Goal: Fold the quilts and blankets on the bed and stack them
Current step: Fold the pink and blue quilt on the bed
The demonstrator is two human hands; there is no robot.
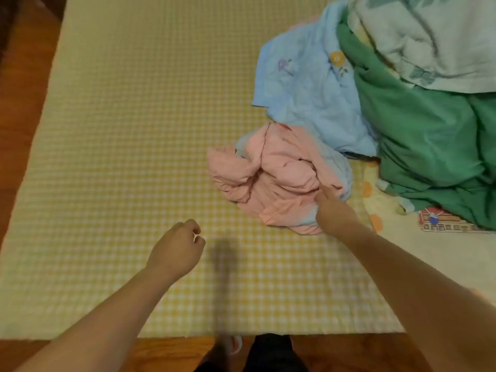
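Observation:
A crumpled pink blanket (271,178) lies on the bed with the yellow checked sheet (128,135). My right hand (334,208) reaches into its right side and grips a fold of the pink cloth, fingertips hidden in it. My left hand (178,251) hovers over the sheet to the left of the blanket, fingers curled into a fist, holding nothing. Behind the pink blanket lies a light blue blanket (308,87). To the right is a heaped green quilt (426,146), and a pale patterned quilt (429,36) lies on top of it.
A cream printed blanket (397,237) with orange dots spreads under the green heap at the right. Wooden floor (24,84) runs along the bed's left side and below its near edge. My legs and feet stand at that near edge.

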